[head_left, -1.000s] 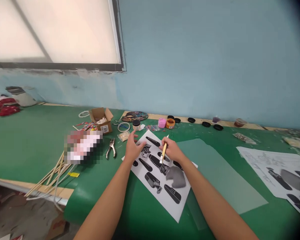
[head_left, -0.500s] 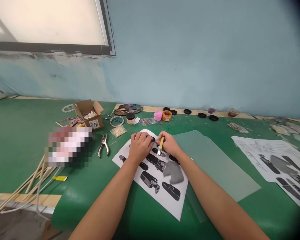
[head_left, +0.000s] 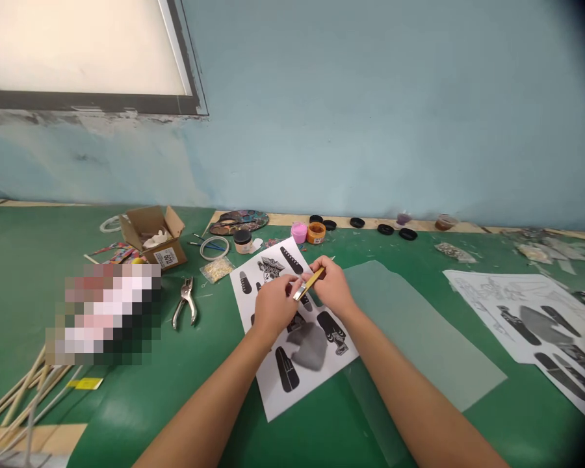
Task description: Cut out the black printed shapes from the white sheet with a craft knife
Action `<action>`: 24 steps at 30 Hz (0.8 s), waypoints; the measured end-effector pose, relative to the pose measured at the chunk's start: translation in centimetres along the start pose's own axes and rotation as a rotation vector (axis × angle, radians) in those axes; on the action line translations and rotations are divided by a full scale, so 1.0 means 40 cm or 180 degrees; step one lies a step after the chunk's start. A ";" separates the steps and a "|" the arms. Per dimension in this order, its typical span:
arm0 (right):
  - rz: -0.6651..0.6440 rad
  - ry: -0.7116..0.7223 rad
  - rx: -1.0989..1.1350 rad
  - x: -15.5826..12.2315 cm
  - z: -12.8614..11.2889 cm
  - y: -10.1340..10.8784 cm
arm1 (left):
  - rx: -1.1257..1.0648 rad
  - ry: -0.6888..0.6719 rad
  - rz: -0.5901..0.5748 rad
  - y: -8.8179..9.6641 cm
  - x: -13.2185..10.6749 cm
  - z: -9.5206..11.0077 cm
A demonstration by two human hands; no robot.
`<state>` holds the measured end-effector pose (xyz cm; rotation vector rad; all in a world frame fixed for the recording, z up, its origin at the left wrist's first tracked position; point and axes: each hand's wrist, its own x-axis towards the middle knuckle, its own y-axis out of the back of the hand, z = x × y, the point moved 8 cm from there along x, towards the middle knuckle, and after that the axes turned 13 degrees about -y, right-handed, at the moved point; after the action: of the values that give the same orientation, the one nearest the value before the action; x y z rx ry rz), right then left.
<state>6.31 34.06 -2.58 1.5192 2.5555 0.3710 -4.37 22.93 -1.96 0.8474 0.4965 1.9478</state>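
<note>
My right hand [head_left: 332,286] is closed around a slim yellow utility knife [head_left: 314,281]. The knife's silver end points down and left, and a thin tip sticks out at the upper right. My left hand [head_left: 277,305] has its fingers drawn together by the silver end; whatever they pinch is hidden. Under both hands lies a white sheet [head_left: 266,396] printed with black, patterned puppet-like shapes. A loose grey cutout [head_left: 311,348] with a notch in it rests on the sheet, near my left wrist. To the right, a translucent plastic sheet [head_left: 419,331] is partly covered by my right forearm.
A hole punch [head_left: 185,303] lies left of the sheet. Behind it stand an opened cardboard box [head_left: 163,250], a black-lidded jar [head_left: 242,242], pink [head_left: 299,232] and orange [head_left: 316,233] paint pots. Wooden sticks [head_left: 24,390] lie at left, more printed sheets [head_left: 511,344] at right.
The printed sheet has turned clockwise under my hands. The knife has tilted, its silver end swinging left towards my left fingers. The view has shifted slightly right.
</note>
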 end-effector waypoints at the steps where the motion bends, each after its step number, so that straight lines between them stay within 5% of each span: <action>1: 0.0032 -0.0016 0.0043 0.000 0.000 0.003 | -0.0249 0.0201 0.0031 -0.007 0.012 -0.011; 6: 0.0061 -0.0161 0.0245 0.004 0.027 -0.001 | -0.1524 0.1058 -0.0049 -0.060 0.045 -0.071; 11: -0.0121 -0.0350 0.0496 0.002 0.048 -0.013 | -0.2389 0.1392 -0.0190 -0.086 0.037 -0.096; 24: -0.0015 -0.0232 0.0131 -0.012 0.059 -0.010 | -0.2719 0.1737 -0.0363 -0.097 0.037 -0.092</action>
<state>6.76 33.78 -4.95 1.5111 2.5251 0.2588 -5.26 26.11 -6.44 -0.2526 -0.0195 1.9978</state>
